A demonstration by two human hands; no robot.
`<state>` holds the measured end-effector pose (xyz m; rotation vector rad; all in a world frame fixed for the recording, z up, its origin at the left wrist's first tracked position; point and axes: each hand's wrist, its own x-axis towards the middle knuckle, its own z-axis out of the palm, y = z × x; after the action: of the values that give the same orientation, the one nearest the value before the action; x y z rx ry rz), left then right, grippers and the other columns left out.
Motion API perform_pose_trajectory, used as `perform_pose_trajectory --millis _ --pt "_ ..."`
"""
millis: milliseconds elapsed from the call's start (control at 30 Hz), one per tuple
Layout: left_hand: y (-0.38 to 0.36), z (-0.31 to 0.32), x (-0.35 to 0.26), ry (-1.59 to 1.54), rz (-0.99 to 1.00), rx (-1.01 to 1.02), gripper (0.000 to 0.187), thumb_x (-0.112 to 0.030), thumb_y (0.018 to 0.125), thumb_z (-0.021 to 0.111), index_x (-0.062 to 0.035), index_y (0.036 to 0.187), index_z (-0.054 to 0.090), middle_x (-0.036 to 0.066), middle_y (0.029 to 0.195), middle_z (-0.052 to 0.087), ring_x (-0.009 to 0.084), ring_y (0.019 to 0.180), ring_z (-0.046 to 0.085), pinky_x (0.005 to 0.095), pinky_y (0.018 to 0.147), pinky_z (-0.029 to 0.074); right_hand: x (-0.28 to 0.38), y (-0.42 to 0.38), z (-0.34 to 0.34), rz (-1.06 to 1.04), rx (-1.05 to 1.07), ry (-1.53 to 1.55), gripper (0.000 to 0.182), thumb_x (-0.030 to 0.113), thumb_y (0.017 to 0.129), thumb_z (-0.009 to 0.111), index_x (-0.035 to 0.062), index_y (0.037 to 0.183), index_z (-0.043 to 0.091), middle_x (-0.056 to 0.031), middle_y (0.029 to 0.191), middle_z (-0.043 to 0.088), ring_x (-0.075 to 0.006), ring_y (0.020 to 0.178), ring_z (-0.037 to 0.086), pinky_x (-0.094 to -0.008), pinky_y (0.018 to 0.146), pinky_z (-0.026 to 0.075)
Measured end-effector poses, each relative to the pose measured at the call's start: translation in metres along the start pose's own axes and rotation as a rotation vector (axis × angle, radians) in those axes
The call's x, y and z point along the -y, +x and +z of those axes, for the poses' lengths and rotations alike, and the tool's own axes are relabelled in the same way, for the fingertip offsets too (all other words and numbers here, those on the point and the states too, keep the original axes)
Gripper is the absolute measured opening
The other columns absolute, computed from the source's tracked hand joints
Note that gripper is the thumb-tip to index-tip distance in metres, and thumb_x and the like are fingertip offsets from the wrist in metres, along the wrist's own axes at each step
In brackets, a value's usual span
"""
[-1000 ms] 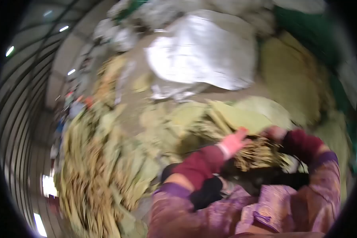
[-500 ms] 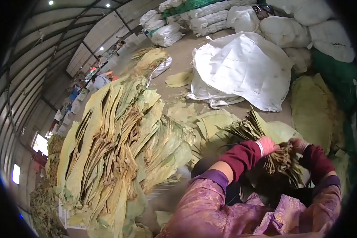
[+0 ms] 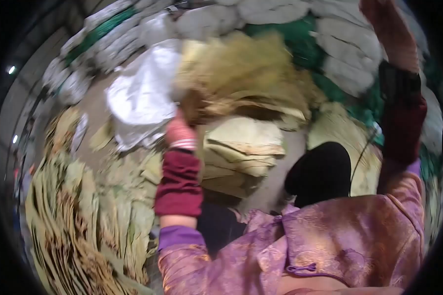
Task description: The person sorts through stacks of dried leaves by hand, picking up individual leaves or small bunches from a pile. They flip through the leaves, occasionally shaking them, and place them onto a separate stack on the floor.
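Note:
My left hand (image 3: 180, 132), in a pinkish glove with a striped cuff, is closed round the stem end of a bundle of dried tobacco leaves (image 3: 246, 69). The bundle's broad yellow-brown leaves fan out to the right and are smeared by motion. Below them lies a stack of flat, pale leaves (image 3: 243, 140). My right hand (image 3: 393, 37) is raised at the upper right, away from the bundle. It looks stretched out with nothing in it, though it is blurred and its tips meet the frame's top edge.
A heap of long dried leaves (image 3: 69, 221) fills the lower left. Beyond my left hand lies a white sack sheet (image 3: 142, 93). Stuffed white sacks (image 3: 349, 54) and green netting (image 3: 298, 42) line the back. More leaves (image 3: 334, 128) lie right of the stack, near my dark-clad knee (image 3: 322, 172).
The view has swung right. My hands, both at the bundled stems before, are now apart: the left holds the bundle out in front, and the right has gone up.

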<state>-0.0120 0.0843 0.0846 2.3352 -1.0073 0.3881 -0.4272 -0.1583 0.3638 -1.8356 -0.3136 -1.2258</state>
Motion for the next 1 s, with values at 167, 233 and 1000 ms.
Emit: perform_pose_trajectory --millis 167,233,1000 --pt "0.017 -0.017 0.036 -1.119 0.151 -0.173 0.058 -0.020 0.078 0.071 -0.0033 0.127 0.045 0.008 0.113 0.060 0.0181 0.100 0.058 0.0317 0.087 0.046 0.010 -0.048 0.072 -0.262 -0.413 -0.306 0.030 0.022 0.093 0.043 0.0052 0.116 0.052 -0.0103 0.106 0.057 -0.0226 0.102 0.055 -0.0349 0.093 0.041" --pt "0.008 -0.039 0.017 -1.348 -0.107 -0.049 0.054 -0.023 0.081 0.067 -0.0028 0.126 0.046 0.009 0.113 0.060 0.0195 0.100 0.058 0.0327 0.088 0.046 -0.061 -0.092 0.079 0.035 -0.783 0.131 0.032 0.026 0.094 0.043 0.0029 0.114 0.052 -0.0032 0.099 0.053 -0.0156 0.095 0.052 -0.0323 0.093 0.040" --pt "-0.159 0.416 -0.070 -1.421 -0.913 1.147 0.039 -0.029 0.089 0.052 -0.0101 0.122 0.048 0.012 0.117 0.054 0.0277 0.105 0.052 0.0341 0.087 0.043 -0.256 -0.368 0.052 0.904 -0.317 0.129 0.096 0.068 0.077 0.051 0.0068 0.142 0.016 -0.0165 0.143 0.025 -0.0284 0.125 0.037 -0.0407 0.101 0.034"
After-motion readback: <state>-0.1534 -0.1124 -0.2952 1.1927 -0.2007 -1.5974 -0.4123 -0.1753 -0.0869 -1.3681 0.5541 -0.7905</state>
